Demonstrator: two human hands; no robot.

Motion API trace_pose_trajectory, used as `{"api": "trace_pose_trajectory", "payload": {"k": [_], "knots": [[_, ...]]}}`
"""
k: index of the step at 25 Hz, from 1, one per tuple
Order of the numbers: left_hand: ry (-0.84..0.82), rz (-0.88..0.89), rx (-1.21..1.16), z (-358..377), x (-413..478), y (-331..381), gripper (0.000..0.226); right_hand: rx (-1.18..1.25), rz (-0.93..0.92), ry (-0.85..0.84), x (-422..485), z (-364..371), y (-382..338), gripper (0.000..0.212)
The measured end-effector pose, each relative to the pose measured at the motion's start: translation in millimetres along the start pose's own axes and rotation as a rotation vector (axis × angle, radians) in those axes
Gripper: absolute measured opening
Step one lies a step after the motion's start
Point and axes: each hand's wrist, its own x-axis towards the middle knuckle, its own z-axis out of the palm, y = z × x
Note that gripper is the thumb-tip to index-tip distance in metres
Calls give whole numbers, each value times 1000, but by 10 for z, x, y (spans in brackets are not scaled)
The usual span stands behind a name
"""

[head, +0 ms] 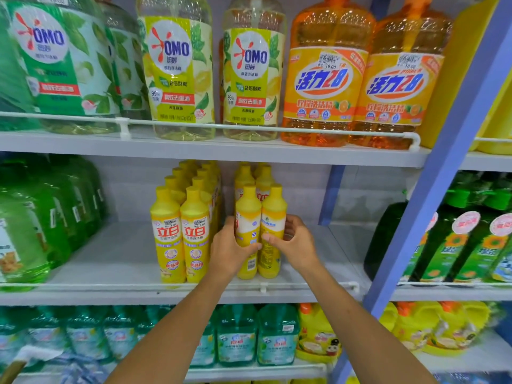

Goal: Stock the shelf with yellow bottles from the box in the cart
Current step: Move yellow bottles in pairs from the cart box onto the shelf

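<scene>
Supermarket shelving (443,173) fills the view. On the middle shelf (119,259), the left hand (227,250) grips one yellow bottle (247,214), the right hand (297,242) a second bottle (273,214) beside it; pushing them back carelessly could topple the bottles behind (253,176).

Hands: two, one left hand (227,248) and one right hand (297,245). Shelves (210,151): three in the near bay. Small yellow bottles (167,234): four in the front row, one gripped by each hand; the rows behind are too crowded to count. Pale yellow pump bottles (177,70): two. Orange bottles (324,79): two. Green jugs (55,59) on the top level: at least two.
</scene>
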Motion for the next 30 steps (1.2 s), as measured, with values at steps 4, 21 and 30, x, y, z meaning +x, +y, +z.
{"api": "trace_pose_trajectory", "payload": {"k": [4,21,30], "knots": [[-172,-15,-131,-72,-29,-162,71,0,-19,-138,-27,-114,65,56],[-6,-123,-57,114,15,-288,73,-207,16,148,-62,204,107,67],[26,-155,-1,249,-12,-421,63,-343,76,56,-124,159,296,51]]}}
